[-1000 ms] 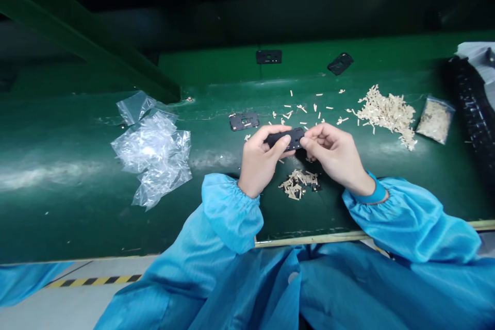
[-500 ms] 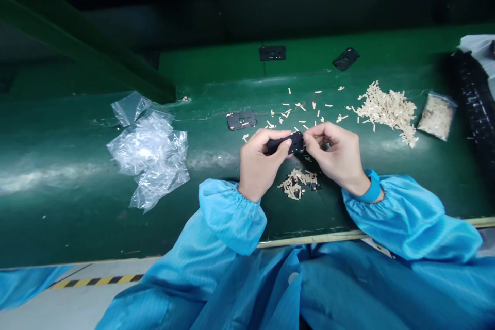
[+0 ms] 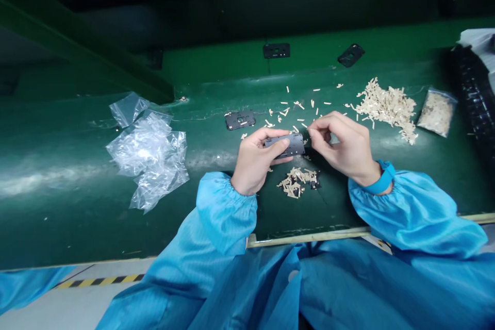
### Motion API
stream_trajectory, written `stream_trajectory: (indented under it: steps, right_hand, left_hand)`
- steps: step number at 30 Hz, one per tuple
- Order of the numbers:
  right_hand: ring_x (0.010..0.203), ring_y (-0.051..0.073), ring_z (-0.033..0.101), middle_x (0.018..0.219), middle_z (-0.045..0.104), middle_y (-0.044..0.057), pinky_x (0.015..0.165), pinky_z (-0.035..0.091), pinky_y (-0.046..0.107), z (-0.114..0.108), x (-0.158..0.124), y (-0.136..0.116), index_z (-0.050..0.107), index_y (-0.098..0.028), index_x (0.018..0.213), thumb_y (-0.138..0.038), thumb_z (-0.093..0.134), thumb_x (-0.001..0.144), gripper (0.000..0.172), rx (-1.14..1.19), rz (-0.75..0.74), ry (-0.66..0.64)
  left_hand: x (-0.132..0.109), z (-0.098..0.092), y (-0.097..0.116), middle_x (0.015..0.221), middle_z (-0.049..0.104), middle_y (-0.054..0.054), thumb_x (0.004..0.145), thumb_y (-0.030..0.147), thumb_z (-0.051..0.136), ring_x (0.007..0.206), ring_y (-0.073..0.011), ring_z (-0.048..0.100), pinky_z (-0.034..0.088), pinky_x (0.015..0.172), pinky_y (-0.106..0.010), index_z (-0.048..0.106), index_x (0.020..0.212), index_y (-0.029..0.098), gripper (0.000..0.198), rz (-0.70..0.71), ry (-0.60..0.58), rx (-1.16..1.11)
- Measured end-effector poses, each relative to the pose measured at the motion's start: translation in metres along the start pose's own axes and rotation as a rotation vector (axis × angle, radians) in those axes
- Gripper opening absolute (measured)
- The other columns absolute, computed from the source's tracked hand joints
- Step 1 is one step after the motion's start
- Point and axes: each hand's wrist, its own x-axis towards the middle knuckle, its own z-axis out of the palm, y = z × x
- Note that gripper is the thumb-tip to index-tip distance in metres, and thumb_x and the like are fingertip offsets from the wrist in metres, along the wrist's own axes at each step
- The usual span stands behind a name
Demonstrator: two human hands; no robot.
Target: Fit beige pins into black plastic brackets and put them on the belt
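My left hand (image 3: 255, 162) grips a dark rectangular plastic plate (image 3: 296, 145) with small holes, thumb on top and fingers beneath. Just right of the plate's end is my right hand (image 3: 342, 142), with thumb and forefinger pinched together; whatever they hold is too small to make out. Beneath the hands lies a small heap of pale strips (image 3: 296, 183) mixed with dark bits. Beyond them, loose pale strips (image 3: 299, 105) are scattered on the green table (image 3: 216, 206). A similar black plate (image 3: 240, 119) rests left of the scatter.
Crumpled clear plastic bags (image 3: 149, 149) lie at left. A large pile of pale strips (image 3: 386, 108) and a filled zip bag (image 3: 436, 112) are at right, near a black wrapped bundle (image 3: 474, 98). Two black plates, one flat (image 3: 276, 51) and one angled (image 3: 351, 55), lie at the back.
My right hand has drawn away to the right from the plate's end. The plate has tilted in my left hand, so its broad face now catches the light.
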Motion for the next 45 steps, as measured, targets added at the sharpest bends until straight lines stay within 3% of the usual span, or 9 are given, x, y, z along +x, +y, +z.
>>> stream_trajectory:
  steps: [5,11,16,21,31,45]
  right_hand:
    - [0.073,0.018,0.062,0.085,0.068,0.004,0.067,0.050,0.035,-0.0005,0.0006,-0.0043,0.070,-0.025,0.102,-0.030,0.067,0.094,0.010,0.194,0.134,0.015]
    - [0.072,0.017,0.061,0.084,0.067,0.003,0.065,0.050,0.033,0.0071,-0.0018,-0.0048,0.068,-0.023,0.094,-0.034,0.067,0.095,0.011,0.337,0.227,-0.002]
    - [0.071,0.016,0.058,0.082,0.065,0.002,0.064,0.047,0.032,0.0030,0.0003,-0.0042,0.063,-0.023,0.089,-0.027,0.063,0.097,0.009,0.229,0.095,-0.023]
    - [0.069,0.015,0.057,0.079,0.064,0.000,0.064,0.046,0.031,0.0011,0.0032,0.0000,0.060,-0.023,0.088,-0.018,0.064,0.094,0.009,0.087,-0.084,0.046]
    - [0.077,0.017,0.063,0.088,0.067,0.002,0.070,0.052,0.032,-0.0001,-0.0008,0.0020,0.058,-0.025,0.099,-0.013,0.063,0.094,0.014,0.020,-0.267,0.029]
    - [0.076,0.015,0.062,0.086,0.066,0.001,0.069,0.052,0.030,0.0022,-0.0023,-0.0044,0.058,-0.024,0.098,-0.010,0.064,0.093,0.016,0.016,-0.251,0.055]
  left_hand:
    - [0.0001,0.0000,0.0041,0.098,0.071,-0.002,0.071,0.025,0.087,0.078,-0.0105,0.071,0.065,0.061,-0.018,0.075,0.089,0.018,0.021,-0.019,-0.003,-0.070]
    - [-0.0005,-0.0013,0.0027,0.096,0.071,-0.002,0.072,0.026,0.087,0.076,-0.0098,0.072,0.065,0.061,-0.017,0.075,0.092,0.019,0.024,-0.047,-0.034,-0.073]
    - [-0.0015,-0.0016,0.0041,0.092,0.070,-0.001,0.072,0.026,0.088,0.071,-0.0082,0.070,0.064,0.058,-0.016,0.076,0.092,0.019,0.024,-0.083,-0.074,-0.092]
    - [-0.0029,-0.0016,0.0077,0.095,0.070,0.000,0.073,0.024,0.087,0.071,-0.0073,0.070,0.065,0.059,-0.016,0.076,0.094,0.018,0.024,-0.135,-0.129,-0.110]
    - [-0.0029,-0.0036,0.0079,0.087,0.070,0.000,0.073,0.024,0.086,0.070,-0.0075,0.070,0.064,0.059,-0.014,0.075,0.096,0.017,0.026,-0.135,-0.124,-0.144]
    - [-0.0042,-0.0010,0.0040,0.095,0.071,-0.001,0.073,0.028,0.087,0.069,-0.0077,0.070,0.064,0.058,-0.016,0.073,0.096,0.018,0.029,-0.051,-0.085,-0.097]
